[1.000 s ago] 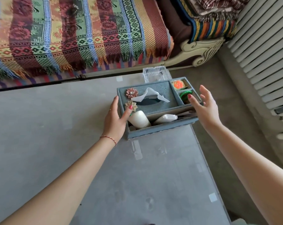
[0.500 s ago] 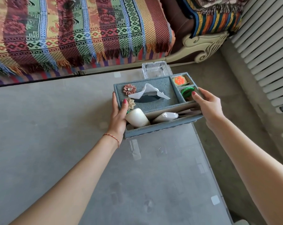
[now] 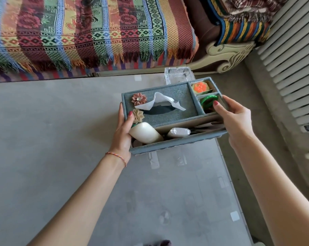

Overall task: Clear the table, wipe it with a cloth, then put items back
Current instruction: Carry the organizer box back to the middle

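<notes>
Two hands grip the organizer: left hand (image 3: 122, 134) on its left end, right hand (image 3: 236, 118) on its right, balancing the loose contents. Organizer (image 3: 169, 118) sits at the tabletop's (image 3: 61, 139) far right corner, probably for removal.

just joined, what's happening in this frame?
A person grips a grey fabric organizer box with both hands: the left hand on its left end, the right hand on its right end. The box sits at the far right of the grey table, though whether it is lifted is unclear. It holds a tissue, a white bottle and small items. A clear plastic tray sits just behind it.
</notes>
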